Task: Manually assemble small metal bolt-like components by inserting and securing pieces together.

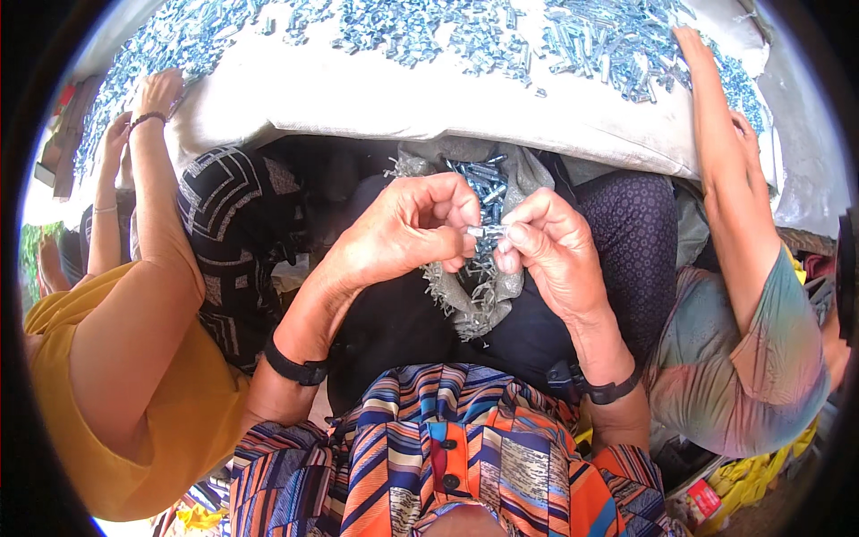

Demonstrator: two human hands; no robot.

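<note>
A small silvery metal cylinder (pixel 488 231), perhaps a bolt sleeve, is pinched between my two hands above my lap. My left hand (pixel 413 222) is closed, thumb and forefinger on its left end. From the other side, my right hand (pixel 557 246) pinches its right end with thumb and fingertips. Just below and behind them, a grey cloth (pixel 472 327) lies across my lap, holding many blue-silver metal pieces (pixel 490 183). Fingers partly hide the cylinder, so its exact kind is unclear.
Ahead stands a table draped in white cloth (pixel 376 98), with heaps of blue-silver metal parts (pixel 394 31) along it. A person in a yellow top (pixel 170 358) sits at left, another in a multicoloured top (pixel 734 376) at right, both reaching onto the table.
</note>
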